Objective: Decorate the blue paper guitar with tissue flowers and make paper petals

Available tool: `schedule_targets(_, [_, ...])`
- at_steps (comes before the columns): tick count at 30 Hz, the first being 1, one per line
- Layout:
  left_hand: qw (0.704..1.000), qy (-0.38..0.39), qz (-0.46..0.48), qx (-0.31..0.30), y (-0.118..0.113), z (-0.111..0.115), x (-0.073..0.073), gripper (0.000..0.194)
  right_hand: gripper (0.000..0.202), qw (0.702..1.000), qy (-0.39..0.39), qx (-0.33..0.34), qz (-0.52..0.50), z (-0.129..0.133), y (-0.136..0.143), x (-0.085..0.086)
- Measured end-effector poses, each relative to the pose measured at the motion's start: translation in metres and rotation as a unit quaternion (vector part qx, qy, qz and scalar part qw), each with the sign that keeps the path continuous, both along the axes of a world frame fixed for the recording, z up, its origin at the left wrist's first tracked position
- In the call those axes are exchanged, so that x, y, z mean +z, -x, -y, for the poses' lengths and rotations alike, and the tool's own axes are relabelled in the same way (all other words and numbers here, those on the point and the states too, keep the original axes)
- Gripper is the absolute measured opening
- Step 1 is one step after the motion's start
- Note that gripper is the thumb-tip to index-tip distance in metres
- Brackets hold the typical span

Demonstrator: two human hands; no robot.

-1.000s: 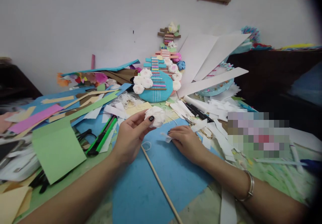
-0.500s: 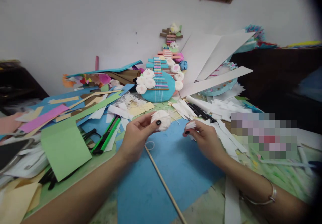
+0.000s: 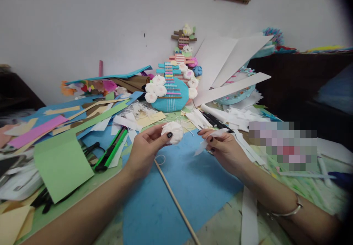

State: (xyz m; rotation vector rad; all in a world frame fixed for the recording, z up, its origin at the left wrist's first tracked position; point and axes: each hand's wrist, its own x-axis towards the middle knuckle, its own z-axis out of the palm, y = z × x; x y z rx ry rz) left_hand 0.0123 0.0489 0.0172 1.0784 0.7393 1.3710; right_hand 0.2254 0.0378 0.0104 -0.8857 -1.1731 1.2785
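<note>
Between its thumb and fingers, my left hand (image 3: 149, 146) pinches a round white paper flower (image 3: 173, 132). To its right, my right hand (image 3: 222, 149) grips a thin white paper piece (image 3: 202, 146), whose loose part hangs toward the flower. The two hands are apart, above a blue sheet (image 3: 176, 186). A thin wooden stick (image 3: 175, 199) slants below them, with a small loop of white string (image 3: 160, 159) at its upper end. Behind stands a blue lute-shaped craft (image 3: 179, 90) with white flowers on its left side.
Green box cutter (image 3: 111, 149), black-handled scissors (image 3: 93, 147) and a green paper sheet (image 3: 63, 168) lie at left. Black pens (image 3: 211, 118) and white paper strips (image 3: 242, 116) are at the right back. Large white sheets (image 3: 220, 59) lean against the wall.
The white paper piece in my right hand now extends outward and shows more of its length, and my right fingers have spread somewhat. The view has shifted slightly; my left hand still holds the flower.
</note>
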Motion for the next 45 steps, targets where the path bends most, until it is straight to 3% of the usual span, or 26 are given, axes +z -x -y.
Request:
schedule_targets(11, [1.000, 0.012, -0.001, 0.016, 0.001, 0.001, -0.001, 0.041, 0.019, 0.998, 0.063, -0.002, -0.010, 0.001, 0.003, 0.001])
schedule_targets(18, [0.999, 0.005, -0.030, -0.014, 0.002, 0.002, 0.000, 0.048, 0.016, 0.996, 0.012, -0.077, 0.051, -0.004, -0.002, -0.004])
schedule_targets(21, [0.999, -0.004, -0.043, -0.016, 0.002, 0.001, -0.001, 0.047, 0.025, 0.986, -0.023, -0.116, 0.115, -0.007, -0.007, -0.007])
schedule_targets(23, [0.998, -0.010, -0.061, -0.015, 0.003, 0.002, -0.001, 0.048, 0.030, 0.956, -0.061, -0.164, 0.234, -0.008, -0.009, -0.009])
schedule_targets(26, [0.994, -0.019, -0.107, -0.015, 0.002, 0.003, -0.001, 0.050, 0.037, 0.865, -0.130, -0.221, 0.432, -0.006, -0.010, -0.011])
schedule_targets(27, [0.992, -0.025, -0.125, -0.017, 0.002, 0.003, -0.001, 0.051, 0.036, 0.841, -0.149, -0.227, 0.467, -0.004, -0.009, -0.011])
schedule_targets(29, [0.987, -0.036, -0.158, -0.020, 0.001, 0.005, -0.002, 0.054, 0.030, 0.826, -0.185, -0.229, 0.481, -0.001, -0.006, -0.008])
schedule_targets(32, [0.982, -0.036, -0.185, -0.029, -0.001, 0.007, -0.004, 0.056, 0.023, 0.875, -0.212, -0.175, 0.399, 0.007, 0.002, -0.002])
schedule_targets(36, [0.981, -0.024, -0.182, -0.062, -0.006, 0.011, -0.005, 0.051, 0.026, 0.965, -0.111, -0.045, 0.231, 0.017, 0.014, 0.002])
schedule_targets(40, [0.983, -0.022, -0.178, -0.049, -0.010, 0.015, -0.004, 0.046, 0.030, 0.986, -0.057, 0.015, 0.154, 0.022, 0.020, 0.001])
schedule_targets(45, [0.984, -0.042, -0.157, -0.065, -0.011, 0.017, -0.003, 0.041, 0.026, 0.988, -0.067, 0.012, 0.140, 0.024, 0.021, 0.000])
